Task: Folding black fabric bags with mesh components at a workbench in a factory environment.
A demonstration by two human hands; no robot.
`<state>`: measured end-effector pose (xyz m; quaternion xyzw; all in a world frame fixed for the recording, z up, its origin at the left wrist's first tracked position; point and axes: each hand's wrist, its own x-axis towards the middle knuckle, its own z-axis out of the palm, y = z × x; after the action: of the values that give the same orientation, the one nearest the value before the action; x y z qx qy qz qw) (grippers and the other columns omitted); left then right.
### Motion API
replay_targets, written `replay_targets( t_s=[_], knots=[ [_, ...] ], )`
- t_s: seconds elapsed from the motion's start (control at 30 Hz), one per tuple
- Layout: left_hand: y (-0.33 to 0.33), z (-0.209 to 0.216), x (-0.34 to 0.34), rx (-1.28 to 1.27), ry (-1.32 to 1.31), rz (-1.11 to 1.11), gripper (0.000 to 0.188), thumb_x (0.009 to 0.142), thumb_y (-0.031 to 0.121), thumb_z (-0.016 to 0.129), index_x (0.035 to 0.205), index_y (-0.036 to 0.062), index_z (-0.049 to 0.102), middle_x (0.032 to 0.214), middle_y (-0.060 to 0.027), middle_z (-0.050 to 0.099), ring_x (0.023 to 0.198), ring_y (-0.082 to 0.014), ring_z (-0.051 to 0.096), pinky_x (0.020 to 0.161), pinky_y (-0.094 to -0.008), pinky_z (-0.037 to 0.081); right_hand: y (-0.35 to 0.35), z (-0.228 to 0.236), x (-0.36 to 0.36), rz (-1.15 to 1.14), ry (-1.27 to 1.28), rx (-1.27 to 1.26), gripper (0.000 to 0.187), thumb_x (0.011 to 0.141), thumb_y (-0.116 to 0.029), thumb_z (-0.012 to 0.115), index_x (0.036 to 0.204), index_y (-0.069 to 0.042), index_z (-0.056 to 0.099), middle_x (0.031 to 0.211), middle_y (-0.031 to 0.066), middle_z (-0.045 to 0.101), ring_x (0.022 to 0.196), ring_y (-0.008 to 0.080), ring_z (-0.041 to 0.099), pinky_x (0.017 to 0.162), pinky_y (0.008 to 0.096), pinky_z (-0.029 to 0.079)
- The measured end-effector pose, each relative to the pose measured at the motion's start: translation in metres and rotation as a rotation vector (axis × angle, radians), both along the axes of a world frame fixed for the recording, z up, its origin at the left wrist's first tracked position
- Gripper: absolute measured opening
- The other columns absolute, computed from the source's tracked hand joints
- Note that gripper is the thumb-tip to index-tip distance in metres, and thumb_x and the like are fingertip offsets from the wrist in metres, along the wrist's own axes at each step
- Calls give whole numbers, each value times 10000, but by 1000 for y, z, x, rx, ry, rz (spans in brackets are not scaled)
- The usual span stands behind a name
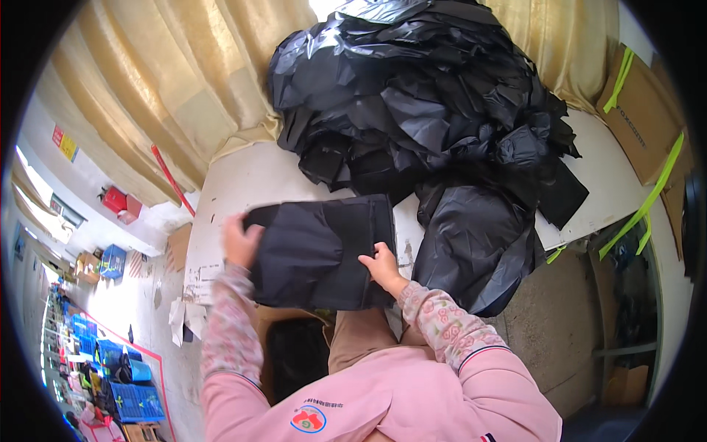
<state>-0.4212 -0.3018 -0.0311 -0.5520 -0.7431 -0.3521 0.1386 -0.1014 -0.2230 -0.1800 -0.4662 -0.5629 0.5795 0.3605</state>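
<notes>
1. The white table (232, 180) carries everything, its near edge at the person's lap, probably for easy reach.
2. The black pile (412, 103) sits toward the far side against the curtain (177, 81), perhaps leaving working space in front.
3. A glossy black bundle (475, 239) slumps over the near edge, right of the person.
4. The black piece (302, 247) lies flat before the person, perhaps so both sides are reachable.
5. Right hand (383, 269): narrow, seemingly pinching the piece's right-hand fold.
6. Left hand (241, 241): blurred at the left edge; grip, I can't tell.

The heap (412, 103) lies on the counter (232, 177), curtain (169, 81) behind; the handled piece (302, 239) lies before it, left of the bundle (475, 239).
</notes>
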Motion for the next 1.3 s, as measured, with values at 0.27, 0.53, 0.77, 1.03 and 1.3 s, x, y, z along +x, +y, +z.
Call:
replay_targets(
  t_s=[0.27,0.53,0.77,1.03,1.3],
  knots=[
    [-20,-118,184,-651,-102,-536,838,805,595,642,1490,233,322,1574,-177,163,1458,-373,126,1125,-621,96,11,79,97,-60,-342,529,261,815,-155,713,1011,-28,598,928,117,631,792,259,654,699,351,521],
    [-17,-113,179,-694,-169,-563,831,806,565,660,1491,239,320,1583,-160,144,1470,-344,87,1141,-587,34,14,96,304,-735,-1047,310,375,791,-189,709,1128,-73,593,946,126,633,952,322,593,803,423,480],
    [3,-68,192,-350,-212,-646,522,857,292,702,1309,98,528,1375,-193,466,1289,-359,431,1066,-444,349,19,143,261,-615,-751,930,100,825,-58,640,924,-65,649,853,88,630,838,290,594,762,376,454],
    [26,-43,267,-543,-1055,-958,320,927,168,644,1203,18,580,1057,-36,625,950,-90,574,845,-253,473,38,203,210,-534,-181,992,78,859,19,622,934,1,611,850,126,639,780,255,635,723,299,490],
    [68,-10,225,-219,-1715,-667,723,959,632,352,1399,62,423,1302,-106,547,1169,-227,536,1020,-347,398,40,268,242,168,489,715,70,922,0,508,972,-33,546,969,-14,521,896,54,470,838,200,371]
  ],
)
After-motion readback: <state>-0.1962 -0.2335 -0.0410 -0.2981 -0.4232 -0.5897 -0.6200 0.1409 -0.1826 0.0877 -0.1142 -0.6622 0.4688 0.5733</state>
